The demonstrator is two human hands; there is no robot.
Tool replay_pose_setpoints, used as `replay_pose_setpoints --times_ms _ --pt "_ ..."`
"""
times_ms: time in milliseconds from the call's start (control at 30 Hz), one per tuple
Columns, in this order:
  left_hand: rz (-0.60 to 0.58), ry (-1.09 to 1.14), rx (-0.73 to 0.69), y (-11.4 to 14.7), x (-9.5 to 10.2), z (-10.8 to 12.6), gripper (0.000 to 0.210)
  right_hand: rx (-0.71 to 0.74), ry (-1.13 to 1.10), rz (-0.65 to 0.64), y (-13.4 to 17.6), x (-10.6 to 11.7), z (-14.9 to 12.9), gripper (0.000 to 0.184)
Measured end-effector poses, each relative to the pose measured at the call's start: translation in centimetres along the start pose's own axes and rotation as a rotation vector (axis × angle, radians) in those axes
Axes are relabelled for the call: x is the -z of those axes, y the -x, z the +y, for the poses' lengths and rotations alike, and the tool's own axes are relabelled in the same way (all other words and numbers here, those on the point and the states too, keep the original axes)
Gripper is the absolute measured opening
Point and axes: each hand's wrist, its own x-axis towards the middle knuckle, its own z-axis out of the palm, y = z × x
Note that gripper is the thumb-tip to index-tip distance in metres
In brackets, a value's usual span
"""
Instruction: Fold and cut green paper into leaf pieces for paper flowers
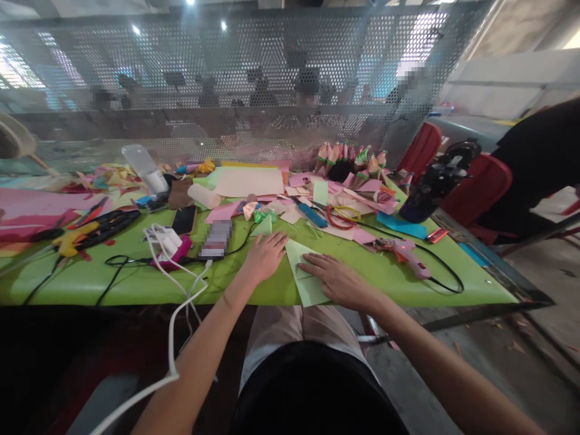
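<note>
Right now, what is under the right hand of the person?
The right hand lies on pale green paper, which rests on the green table. A crease or an edge shows on the paper; I cannot tell which. The part directly beneath the hand is covered.

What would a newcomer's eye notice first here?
Probably the right hand lying on a pale green sheet at the front of the bright green table, with the left hand close by. Next, a pink glue gun to the right, and cones bunched at the back before the metal screen.
</note>
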Motion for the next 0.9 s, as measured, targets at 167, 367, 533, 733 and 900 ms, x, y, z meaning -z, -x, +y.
replay_pose_setpoints --times_ms 167,367,533,733,900 --pt "-0.06 0.008 0.002 0.0 -0.2 -0.5 0.048 -0.014 -0.003 -0.003 0.2 0.2 -0.2 0.074" --pt "-0.084 -0.006 0.022 0.1 0.1 -0.3 0.048 -0.02 -0.001 -0.011 0.2 0.3 -0.4 0.074" --pt "-0.068 -0.036 0.009 0.2 0.4 0.2 0.047 -0.008 0.003 0.017 0.3 0.0 -0.1 0.073" --pt "-0.06 -0.073 0.014 0.1 0.3 0.8 0.047 0.007 -0.005 0.035 0.2 -0.2 0.3 0.071" --pt "-0.027 -0.06 -0.011 0.0 0.3 1.7 0.048 -0.002 -0.074 0.046 0.1 -0.2 0.5 0.07"
